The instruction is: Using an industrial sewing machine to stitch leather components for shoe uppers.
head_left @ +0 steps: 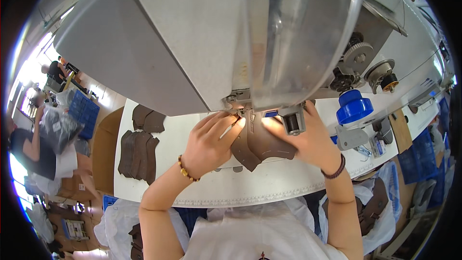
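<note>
Two overlapping brown leather pieces (272, 145) lie under the needle area of a sewing machine (192, 33), lit by its lamp. My left hand (211, 137) holds their left side, its fingers bent and the tips close to the presser foot (243, 112). On the right side my right hand (313, 139) grips the leather, thumb on top near the needle. Its other fingers reach farther back, partly hidden behind the metal roller (292, 123). The machine head hides the far end of the leather.
Stacked brown leather pieces (137, 156) lie at the table's left, with another small pile (148, 118) behind. A blue knob (353, 107) juts out at the right. Bags of leather parts (378, 207) stand below the front edge. Another person (31, 149) works at far left.
</note>
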### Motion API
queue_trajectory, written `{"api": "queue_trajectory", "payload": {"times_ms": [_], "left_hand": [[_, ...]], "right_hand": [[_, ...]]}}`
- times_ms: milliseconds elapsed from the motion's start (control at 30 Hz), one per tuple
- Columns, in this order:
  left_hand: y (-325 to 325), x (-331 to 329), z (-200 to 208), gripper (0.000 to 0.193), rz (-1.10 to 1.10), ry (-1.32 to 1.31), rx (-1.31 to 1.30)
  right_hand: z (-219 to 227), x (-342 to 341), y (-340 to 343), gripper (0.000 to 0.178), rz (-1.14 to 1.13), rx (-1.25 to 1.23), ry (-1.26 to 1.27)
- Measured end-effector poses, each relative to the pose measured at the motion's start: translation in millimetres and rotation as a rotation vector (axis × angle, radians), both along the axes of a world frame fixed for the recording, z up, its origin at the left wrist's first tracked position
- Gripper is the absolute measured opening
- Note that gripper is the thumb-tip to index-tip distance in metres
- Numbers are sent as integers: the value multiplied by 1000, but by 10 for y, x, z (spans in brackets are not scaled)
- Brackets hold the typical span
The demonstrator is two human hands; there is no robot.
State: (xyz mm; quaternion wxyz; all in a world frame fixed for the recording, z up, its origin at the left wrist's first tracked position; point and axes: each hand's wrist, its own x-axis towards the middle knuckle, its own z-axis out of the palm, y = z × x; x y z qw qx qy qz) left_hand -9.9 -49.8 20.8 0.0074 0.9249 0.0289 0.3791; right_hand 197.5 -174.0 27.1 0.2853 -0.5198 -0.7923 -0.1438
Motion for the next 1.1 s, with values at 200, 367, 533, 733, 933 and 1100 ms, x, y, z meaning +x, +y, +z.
{"api": "queue_trajectory", "payload": {"times_ms": [200,367,533,733,933,1100], "left_hand": [[-288,-142,-170,32,-55,-96,-2],[-290,-168,-284,25,-40,-83,15],[-295,-133,-265,30,-28,-154,174],[-339,-113,-238,24,-6,-127,222],[-296,-133,-197,12,-64,-122,358],[-306,-139,-146,12,-70,-67,400]], "right_hand": [[-257,-290,-117,24,21,233,-2],[-350,-274,-89,23,58,270,99],[-345,-274,-92,22,64,236,129],[-356,-284,-78,22,54,253,142],[-362,-290,-71,22,44,256,148],[-374,-301,-62,21,28,270,145]]}}
